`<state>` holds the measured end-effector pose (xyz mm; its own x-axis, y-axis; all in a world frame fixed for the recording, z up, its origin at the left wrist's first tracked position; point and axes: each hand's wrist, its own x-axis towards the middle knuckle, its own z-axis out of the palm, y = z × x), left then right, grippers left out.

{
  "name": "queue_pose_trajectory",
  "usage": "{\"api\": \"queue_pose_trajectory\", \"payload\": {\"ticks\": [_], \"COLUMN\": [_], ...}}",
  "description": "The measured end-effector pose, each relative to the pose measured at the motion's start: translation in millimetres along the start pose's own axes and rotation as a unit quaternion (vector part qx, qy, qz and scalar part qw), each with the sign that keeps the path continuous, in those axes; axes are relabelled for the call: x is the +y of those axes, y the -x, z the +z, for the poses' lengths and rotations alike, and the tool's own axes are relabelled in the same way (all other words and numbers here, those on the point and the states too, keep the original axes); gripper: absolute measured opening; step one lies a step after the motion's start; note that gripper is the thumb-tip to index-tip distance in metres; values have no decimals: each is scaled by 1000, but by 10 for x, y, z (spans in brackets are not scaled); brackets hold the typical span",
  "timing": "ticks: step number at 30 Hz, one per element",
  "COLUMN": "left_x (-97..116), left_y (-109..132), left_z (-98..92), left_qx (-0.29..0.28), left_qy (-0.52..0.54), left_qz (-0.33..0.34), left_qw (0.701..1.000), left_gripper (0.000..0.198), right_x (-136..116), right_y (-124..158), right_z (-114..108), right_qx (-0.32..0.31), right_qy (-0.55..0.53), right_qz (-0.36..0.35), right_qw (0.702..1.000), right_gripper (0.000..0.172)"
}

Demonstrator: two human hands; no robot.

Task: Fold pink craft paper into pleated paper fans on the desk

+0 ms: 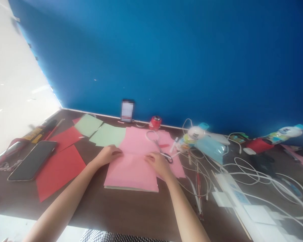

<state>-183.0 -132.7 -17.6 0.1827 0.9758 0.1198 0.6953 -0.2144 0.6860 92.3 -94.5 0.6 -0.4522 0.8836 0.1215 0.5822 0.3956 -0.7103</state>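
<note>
A pink paper sheet [133,169] lies in front of me on the brown table, with a pale layer showing under its front edge. On its left side rests my left hand [110,155], fingers laid over the paper's edge. My right hand [158,163] lies on the right part of the same sheet, its fingers stretched toward the middle. Neither hand visibly grips anything. More pink paper [175,168] spreads out beneath and to the right. Just beyond my right hand are scissors [168,158] with a dark handle loop, lying on the pink paper.
Red sheets [62,171], green sheets [109,134] and a dark phone [32,161] lie left. Against the blue wall stand another phone [127,110] and a red round object [155,122]. Glue bottles [192,136], tangled white cables [255,176] and a power strip [232,190] occupy the right.
</note>
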Motion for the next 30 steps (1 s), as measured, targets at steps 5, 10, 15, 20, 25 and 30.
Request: {"api": "queue_pose_trajectory", "payload": {"ticks": [5, 10, 15, 20, 25, 30], "left_x": [9, 11, -44, -74, -24, 36], "left_y": [10, 7, 28, 19, 6, 22], "left_z": [11, -19, -22, -13, -35, -36], "left_qx": [-8, -13, 18, 41, 6, -16], "left_qy": [6, -28, -165, -274, -322, -348], "left_qz": [2, 30, 132, 201, 226, 198], "left_qw": [1000, 999, 977, 940, 919, 916], "left_gripper": [25, 25, 29, 30, 25, 25], "right_x": [87, 88, 136, 220, 143, 88], "right_y": [-27, -59, -55, -23, -11, 4], "right_z": [145, 155, 79, 60, 118, 198], "right_qx": [11, 0, 28, 23, -3, 2], "right_qy": [57, 89, 168, 265, 382, 394], "right_qz": [-32, -65, -160, -200, -214, -212], "right_qw": [998, 994, 972, 943, 899, 894], "right_gripper": [11, 11, 16, 28, 23, 26]}}
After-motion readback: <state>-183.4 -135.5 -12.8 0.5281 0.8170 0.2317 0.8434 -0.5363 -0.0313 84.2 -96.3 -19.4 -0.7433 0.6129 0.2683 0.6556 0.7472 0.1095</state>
